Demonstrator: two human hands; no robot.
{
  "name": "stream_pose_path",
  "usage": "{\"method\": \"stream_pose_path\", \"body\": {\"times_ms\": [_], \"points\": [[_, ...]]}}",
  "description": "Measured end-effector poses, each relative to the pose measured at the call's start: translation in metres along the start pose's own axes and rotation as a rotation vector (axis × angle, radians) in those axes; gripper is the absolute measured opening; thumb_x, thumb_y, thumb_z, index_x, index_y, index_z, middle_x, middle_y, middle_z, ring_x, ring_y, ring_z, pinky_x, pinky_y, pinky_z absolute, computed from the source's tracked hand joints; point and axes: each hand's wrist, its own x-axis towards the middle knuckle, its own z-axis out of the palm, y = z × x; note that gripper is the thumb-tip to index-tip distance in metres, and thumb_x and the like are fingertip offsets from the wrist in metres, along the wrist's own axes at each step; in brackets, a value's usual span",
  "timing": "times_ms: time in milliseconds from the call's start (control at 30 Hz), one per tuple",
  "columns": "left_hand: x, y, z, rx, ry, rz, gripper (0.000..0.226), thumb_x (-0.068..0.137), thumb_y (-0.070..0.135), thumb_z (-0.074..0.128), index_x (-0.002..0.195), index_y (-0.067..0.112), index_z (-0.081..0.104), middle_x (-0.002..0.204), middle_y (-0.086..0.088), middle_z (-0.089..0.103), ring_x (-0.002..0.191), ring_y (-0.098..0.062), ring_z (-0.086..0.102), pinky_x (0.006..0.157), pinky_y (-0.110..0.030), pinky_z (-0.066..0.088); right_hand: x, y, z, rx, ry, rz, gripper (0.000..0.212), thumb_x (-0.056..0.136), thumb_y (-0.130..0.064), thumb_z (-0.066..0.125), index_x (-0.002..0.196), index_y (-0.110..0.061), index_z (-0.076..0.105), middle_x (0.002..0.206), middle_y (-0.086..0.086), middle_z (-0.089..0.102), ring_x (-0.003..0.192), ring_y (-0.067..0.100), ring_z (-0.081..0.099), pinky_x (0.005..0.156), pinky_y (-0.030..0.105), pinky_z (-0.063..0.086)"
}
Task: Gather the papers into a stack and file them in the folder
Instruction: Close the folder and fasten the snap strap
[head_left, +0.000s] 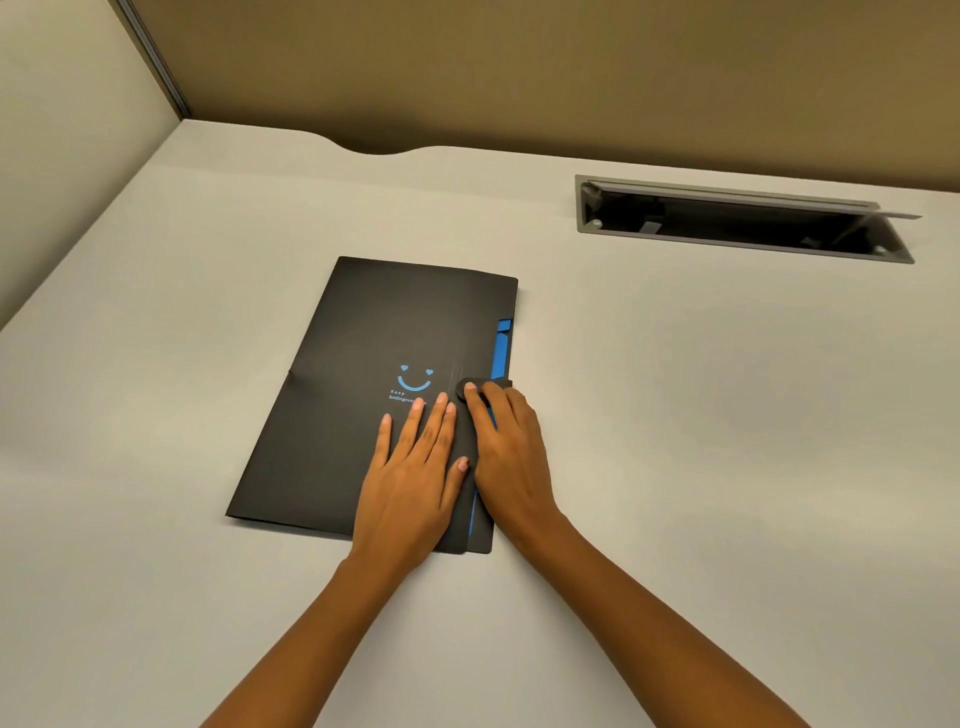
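A black folder (363, 364) with a blue smiley print lies closed and flat on the white desk (675, 415). Blue inner dividers (502, 348) show along its right edge. No loose papers are in sight. My left hand (410, 478) rests flat on the folder's lower right part, fingers spread. My right hand (511, 452) lies on the folder's right edge, its fingertips pressing on the round black snap tab (464, 388) of the closure.
An open grey cable slot (737, 221) with a raised lid is set into the desk at the back right. Beige partition walls stand at the left and back. The desk's rear edge has a curved notch (374, 148).
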Motion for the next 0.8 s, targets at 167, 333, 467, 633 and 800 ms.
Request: {"method": "stream_pose_path", "body": {"times_ms": [167, 333, 467, 633, 800], "points": [[0.002, 0.000, -0.001, -0.022, -0.018, 0.000, 0.070, 0.090, 0.054, 0.000, 0.150, 0.019, 0.006, 0.160, 0.001, 0.012, 0.148, -0.019, 0.007, 0.116, -0.039, -0.008, 0.001, -0.004, -0.003, 0.036, 0.069, -0.046, 0.054, 0.101, -0.027, 0.021, 0.119, 0.011, 0.054, 0.121, 0.028, 0.061, 0.118, 0.039, 0.052, 0.098, 0.048, 0.036], [0.001, 0.001, -0.002, -0.020, -0.003, 0.011, 0.075, 0.088, 0.056, -0.009, 0.151, 0.018, 0.008, 0.160, 0.000, 0.013, 0.148, -0.021, 0.009, 0.117, -0.040, -0.004, 0.000, -0.005, -0.002, 0.005, 0.113, -0.090, 0.043, 0.098, -0.022, 0.039, 0.113, 0.013, 0.057, 0.113, 0.029, 0.065, 0.105, 0.042, 0.062, 0.092, 0.046, 0.037], [0.001, 0.002, -0.005, -0.074, 0.006, 0.005, 0.070, 0.093, 0.053, 0.002, 0.150, 0.015, 0.015, 0.158, -0.003, 0.019, 0.147, -0.022, 0.014, 0.117, -0.037, 0.001, 0.003, -0.005, 0.000, -0.024, 0.024, -0.066, 0.057, 0.063, -0.008, 0.084, 0.111, 0.011, 0.061, 0.110, 0.027, 0.067, 0.103, 0.040, 0.064, 0.090, 0.047, 0.046], [-0.001, -0.001, -0.007, -0.277, 0.074, 0.015, 0.058, 0.097, 0.040, 0.035, 0.149, 0.018, 0.022, 0.157, 0.000, 0.024, 0.147, -0.018, 0.017, 0.119, -0.030, 0.004, 0.007, -0.006, -0.006, 0.150, 0.002, 0.035, 0.046, 0.088, -0.005, 0.058, 0.131, 0.003, 0.046, 0.138, 0.021, 0.050, 0.131, 0.035, 0.043, 0.111, 0.033, 0.023], [-0.001, -0.019, -0.048, -0.715, 0.435, -0.232, 0.025, 0.089, 0.022, 0.061, 0.113, 0.020, 0.067, 0.099, 0.008, 0.074, 0.086, 0.009, 0.065, 0.085, -0.010, 0.050, 0.004, -0.015, -0.024, 0.477, 0.117, 0.524, 0.048, 0.090, -0.006, 0.052, 0.135, -0.016, 0.040, 0.141, 0.004, 0.045, 0.129, 0.019, 0.042, 0.104, 0.022, 0.032]]}}
